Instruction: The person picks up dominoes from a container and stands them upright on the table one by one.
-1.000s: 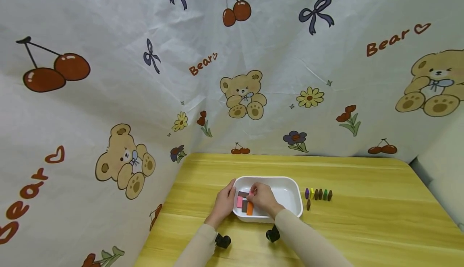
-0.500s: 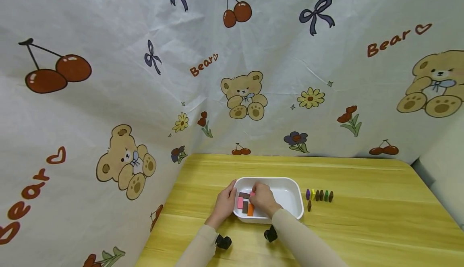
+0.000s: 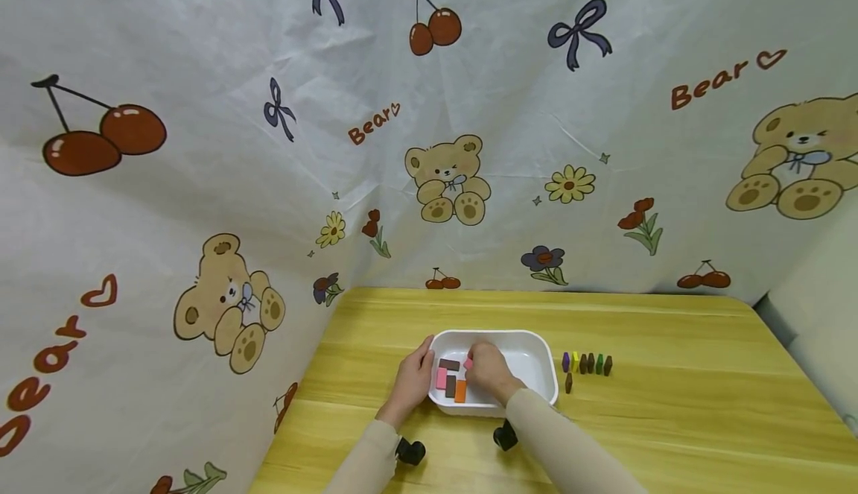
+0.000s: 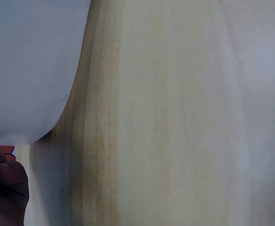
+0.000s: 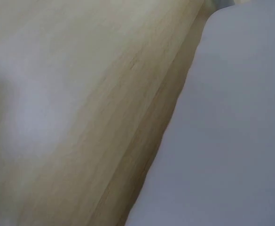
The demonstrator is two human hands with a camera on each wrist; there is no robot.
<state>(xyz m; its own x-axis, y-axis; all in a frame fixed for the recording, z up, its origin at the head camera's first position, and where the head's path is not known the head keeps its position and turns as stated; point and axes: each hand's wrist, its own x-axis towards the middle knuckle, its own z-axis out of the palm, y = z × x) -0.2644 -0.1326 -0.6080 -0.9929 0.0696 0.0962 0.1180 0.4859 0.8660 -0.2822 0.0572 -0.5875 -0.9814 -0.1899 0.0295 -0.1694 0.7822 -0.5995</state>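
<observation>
In the head view a white plastic tray (image 3: 526,403) stands on the table. My left hand (image 3: 412,378) grips its left side; in the left wrist view curled fingertips (image 4: 11,173) show by the tray's corner. My right hand (image 3: 491,371) reaches down inside the tray and pinches a small pink block (image 3: 468,363), partly hidden by the fingers. Left of it lie a brown block (image 3: 450,365), another pink block (image 3: 441,379), a second brown block (image 3: 451,386) and an orange block (image 3: 460,391). The right wrist view holds only the tray's outer wall (image 5: 222,117) and wood grain.
Right of the tray, several small blocks stand upright in a row, among them purple (image 3: 566,362), yellow (image 3: 574,361) and green (image 3: 599,363). One brown block (image 3: 568,383) stands in front of the row. A printed bear cloth (image 3: 509,106) borders the wooden table (image 3: 670,404).
My right hand has shifted slightly to the right and nearer inside the tray with the pink block, away from the upper brown block. The left hand stays on the tray's side.
</observation>
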